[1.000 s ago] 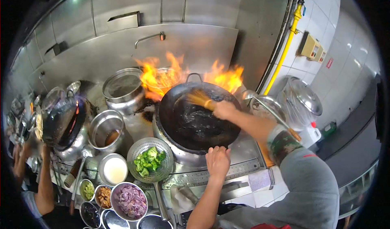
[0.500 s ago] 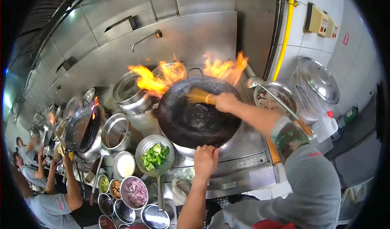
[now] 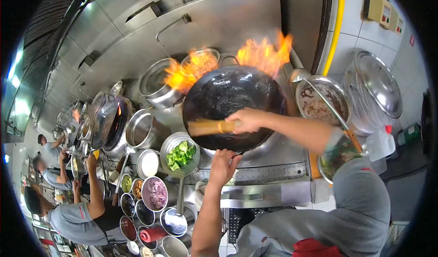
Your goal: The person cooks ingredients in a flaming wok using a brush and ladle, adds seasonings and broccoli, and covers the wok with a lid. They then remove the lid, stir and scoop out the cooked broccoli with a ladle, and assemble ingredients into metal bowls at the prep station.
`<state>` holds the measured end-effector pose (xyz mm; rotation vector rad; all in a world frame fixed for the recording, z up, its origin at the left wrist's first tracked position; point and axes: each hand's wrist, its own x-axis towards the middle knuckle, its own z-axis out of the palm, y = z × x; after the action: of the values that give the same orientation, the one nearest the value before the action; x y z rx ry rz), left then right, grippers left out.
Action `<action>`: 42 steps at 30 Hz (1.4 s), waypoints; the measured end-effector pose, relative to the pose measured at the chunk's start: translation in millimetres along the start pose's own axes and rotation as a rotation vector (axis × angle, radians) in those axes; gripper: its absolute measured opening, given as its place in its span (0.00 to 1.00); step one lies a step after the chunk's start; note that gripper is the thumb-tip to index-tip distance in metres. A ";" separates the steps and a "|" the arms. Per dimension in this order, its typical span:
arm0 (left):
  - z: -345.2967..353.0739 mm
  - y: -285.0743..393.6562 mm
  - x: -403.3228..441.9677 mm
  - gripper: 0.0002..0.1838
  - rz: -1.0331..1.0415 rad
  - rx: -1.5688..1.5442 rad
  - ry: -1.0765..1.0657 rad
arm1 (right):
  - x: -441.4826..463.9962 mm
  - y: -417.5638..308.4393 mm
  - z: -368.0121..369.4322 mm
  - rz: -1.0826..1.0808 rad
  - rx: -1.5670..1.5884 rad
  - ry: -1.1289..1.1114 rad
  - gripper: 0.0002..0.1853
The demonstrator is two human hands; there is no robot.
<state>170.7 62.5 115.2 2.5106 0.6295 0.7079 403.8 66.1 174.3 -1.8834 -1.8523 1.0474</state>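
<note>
My right hand (image 3: pixel 248 120) is closed around a bamboo wok brush (image 3: pixel 206 127), whose bristles lie blurred over the left front of the dark wok (image 3: pixel 233 93). My left hand (image 3: pixel 222 167) grips the wok at its near edge; the fingers cover most of what they hold, with a dark handle end showing beside them. The wok's inside looks wet and shiny. Behind it, orange flames (image 3: pixel 265 51) rise from the burner. Left of my left hand, a perforated strainer (image 3: pixel 195 153) holds broccoli (image 3: pixel 179 155).
A ladle (image 3: pixel 329 103) rests across a pan (image 3: pixel 343 93) on the right. Metal pots (image 3: pixel 145 128) stand left of the wok. Bowls hold sliced onion (image 3: pixel 158 194) and other ingredients. Co-workers (image 3: pixel 75 218) work at woks further left.
The brush has swept from the wok's upper middle to its left front, my right hand moving with it. My left hand stays at the near edge. The camera view has shifted.
</note>
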 end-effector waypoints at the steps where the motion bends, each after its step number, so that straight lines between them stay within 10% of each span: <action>1: 0.5 -0.2 -1.5 0.10 -0.002 0.011 0.001 | -5.5 30.2 3.7 -0.169 -0.172 -0.006 0.31; 6: 2.3 6.2 -0.8 0.09 -0.016 0.020 -0.002 | -83.8 35.2 -88.7 0.165 -0.848 0.002 0.16; 14: -7.3 29.2 35.8 0.15 0.065 0.417 -0.194 | -111.3 33.7 -57.7 0.023 -0.485 -0.033 0.19; 16: 3.3 23.0 29.5 0.16 0.067 0.444 -0.228 | -102.3 14.3 -85.8 0.292 -0.749 -0.097 0.17; 25: -21.5 24.0 10.0 0.18 0.109 0.413 0.113 | -234.5 5.9 -124.9 0.074 -0.408 0.772 0.27; 35: -159.1 20.7 107.8 0.22 -0.114 0.047 0.304 | -319.7 -1.1 115.4 0.405 0.858 0.724 0.33; 42: -234.9 -35.8 201.6 0.20 -0.179 -0.323 0.380 | -241.1 53.4 221.0 0.470 -0.201 0.969 0.29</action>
<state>179.5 267.9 349.3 2.0118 0.7863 1.1310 318.2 -231.1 55.1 -2.3741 -0.9916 -0.0507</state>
